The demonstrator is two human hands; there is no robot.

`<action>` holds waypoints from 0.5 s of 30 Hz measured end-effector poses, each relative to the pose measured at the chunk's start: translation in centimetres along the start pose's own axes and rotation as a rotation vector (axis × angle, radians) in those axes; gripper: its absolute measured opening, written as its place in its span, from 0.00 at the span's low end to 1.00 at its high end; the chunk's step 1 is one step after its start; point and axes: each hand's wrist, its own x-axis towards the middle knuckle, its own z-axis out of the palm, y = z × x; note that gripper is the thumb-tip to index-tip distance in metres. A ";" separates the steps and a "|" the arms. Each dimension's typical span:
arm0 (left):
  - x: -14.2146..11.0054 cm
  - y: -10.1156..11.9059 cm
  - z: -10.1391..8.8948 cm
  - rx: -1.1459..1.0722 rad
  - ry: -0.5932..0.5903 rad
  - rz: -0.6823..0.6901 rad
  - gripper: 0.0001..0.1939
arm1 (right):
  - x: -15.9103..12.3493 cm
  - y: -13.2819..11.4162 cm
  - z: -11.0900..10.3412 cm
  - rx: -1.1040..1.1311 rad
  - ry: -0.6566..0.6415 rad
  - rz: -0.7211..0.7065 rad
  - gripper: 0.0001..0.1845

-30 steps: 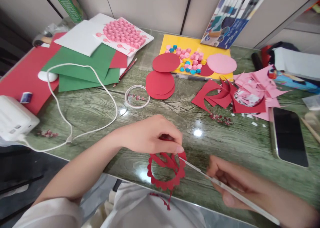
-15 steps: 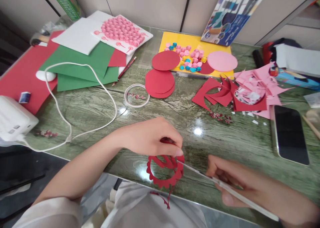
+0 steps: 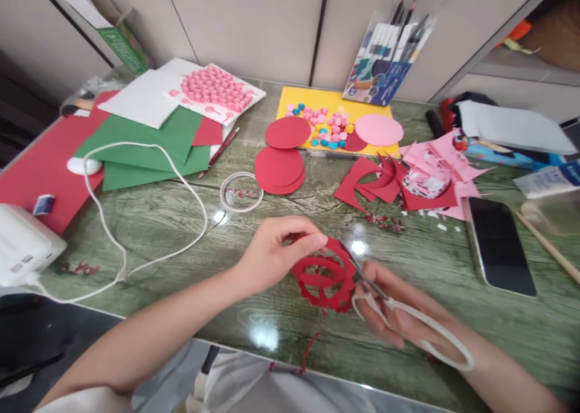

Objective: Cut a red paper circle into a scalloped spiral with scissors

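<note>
A red paper cut-out [image 3: 326, 272] with a scalloped edge and open ring shapes is pinched at its upper left by my left hand [image 3: 272, 250], thumb on top. White-handled scissors [image 3: 388, 303] are in my right hand [image 3: 414, 292], fingers in the loops. Their blades meet the cut-out's upper right edge; the tips are partly hidden by the paper. A thin jagged red paper strip [image 3: 310, 346] hangs below the cut-out, over the table edge.
Red paper circles [image 3: 280, 166], a tape roll [image 3: 241, 209] and red paper scraps [image 3: 356, 180] lie beyond my hands. A phone [image 3: 501, 244] lies at right. At left, a white cable [image 3: 203, 220] loops from a charger [image 3: 27, 244]. Yellow paper [image 3: 290, 96] carries small coloured pieces.
Both hands, the red cut-out and the scissors have moved up, away from the table edge. The cut-out is turned, and the scissors' handles are now spread apart. The camera view has shifted.
</note>
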 end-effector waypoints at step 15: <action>-1.8 -0.7 2.4 -0.011 0.243 0.004 0.17 | 1.1 1.9 1.4 0.085 -0.001 -0.106 0.21</action>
